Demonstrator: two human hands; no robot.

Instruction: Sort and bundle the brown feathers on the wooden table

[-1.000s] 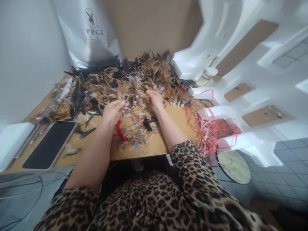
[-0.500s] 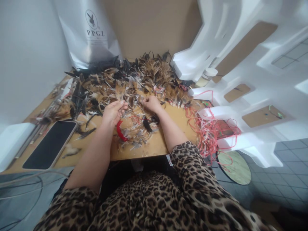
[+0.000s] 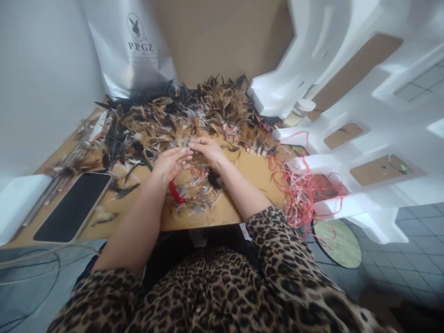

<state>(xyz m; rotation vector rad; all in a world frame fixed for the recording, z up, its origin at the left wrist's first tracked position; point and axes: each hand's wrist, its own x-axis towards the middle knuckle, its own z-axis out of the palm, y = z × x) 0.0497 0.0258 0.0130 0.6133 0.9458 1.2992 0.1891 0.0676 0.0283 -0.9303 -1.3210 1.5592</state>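
My left hand [image 3: 172, 163] is closed in a pinch on the quill ends of a small bunch of brown feathers [image 3: 182, 132], which fans upward from the fingertips. My right hand [image 3: 208, 151] meets it from the right, its thumb and finger pinched at the base of the same feathers; the exact contact is too small to see. Behind both hands spreads a heap of brown and black feathers [image 3: 149, 118]. Below them, loose feather scraps [image 3: 199, 196] and a red strip [image 3: 176, 192] lie on the yellowish tabletop [image 3: 255, 169].
A phone [image 3: 72, 207] lies at the left beside a white box [image 3: 22, 206]. Pink ribbons [image 3: 301, 199] tangle at the right edge near white foam packing [image 3: 329, 206]. A lidded jar [image 3: 300, 111] and a silver bag [image 3: 135, 60] stand at the back.
My right hand has moved left from the feather heap to my left hand, so the fingertips now meet. My left hand has shifted slightly right, still pinching the feathers.
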